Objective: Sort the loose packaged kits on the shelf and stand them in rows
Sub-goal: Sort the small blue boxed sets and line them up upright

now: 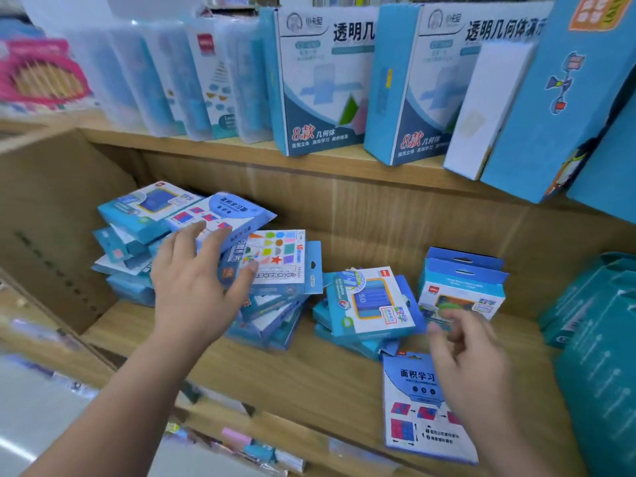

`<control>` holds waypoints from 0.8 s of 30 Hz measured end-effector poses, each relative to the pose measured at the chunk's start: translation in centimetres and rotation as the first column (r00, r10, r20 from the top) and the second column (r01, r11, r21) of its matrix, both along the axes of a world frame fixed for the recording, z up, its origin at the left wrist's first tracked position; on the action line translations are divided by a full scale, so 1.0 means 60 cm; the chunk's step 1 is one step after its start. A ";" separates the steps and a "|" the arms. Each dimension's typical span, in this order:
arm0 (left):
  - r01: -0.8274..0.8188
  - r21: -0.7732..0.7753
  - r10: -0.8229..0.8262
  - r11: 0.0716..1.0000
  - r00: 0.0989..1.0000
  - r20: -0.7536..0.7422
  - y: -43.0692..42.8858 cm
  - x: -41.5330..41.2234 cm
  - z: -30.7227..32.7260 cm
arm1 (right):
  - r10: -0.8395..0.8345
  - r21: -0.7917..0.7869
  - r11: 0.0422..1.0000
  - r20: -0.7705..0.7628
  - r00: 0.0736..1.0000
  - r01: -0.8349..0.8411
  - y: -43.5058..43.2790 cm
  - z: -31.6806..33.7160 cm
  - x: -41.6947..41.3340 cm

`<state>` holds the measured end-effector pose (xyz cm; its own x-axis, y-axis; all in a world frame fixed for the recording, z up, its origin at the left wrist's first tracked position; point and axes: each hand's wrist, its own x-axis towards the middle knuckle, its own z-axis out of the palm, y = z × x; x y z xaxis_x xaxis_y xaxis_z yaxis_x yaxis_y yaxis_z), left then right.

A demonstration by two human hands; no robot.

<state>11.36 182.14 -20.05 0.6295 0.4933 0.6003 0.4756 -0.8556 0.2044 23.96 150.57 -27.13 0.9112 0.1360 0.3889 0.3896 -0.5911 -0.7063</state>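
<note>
Flat blue-and-white cardboard kits (pixel 285 256) lie heaped at the wooden shelf's (pixel 309 373) back left. My left hand (pixel 196 284) spreads open over them; my right hand (pixel 471 359) hangs loosely curled, empty. They look light and stiff, so I'd pinch the edges.

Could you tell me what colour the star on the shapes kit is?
The star is red, seen in the head view.

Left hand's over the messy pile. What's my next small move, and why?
Probably grip the top kit with the left hand: it lies tilted atop the heap under that open hand, and standing kits at right start a row.
</note>
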 end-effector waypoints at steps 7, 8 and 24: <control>-0.097 -0.116 0.061 0.989 0.959 -0.276 0.107 0.040 0.045 | 0.237 -0.143 0.964 0.067 0.969 -0.225 0.138 0.055 -0.017; -0.115 -0.121 0.070 0.986 0.943 -0.326 0.117 0.047 0.050 | 0.246 -0.170 0.958 0.072 0.967 -0.231 0.153 0.057 -0.020; 0.242 -0.339 -0.278 0.909 0.959 -0.059 0.117 0.036 0.088 | 0.219 0.018 0.976 -0.122 0.968 -0.218 0.214 0.054 -0.056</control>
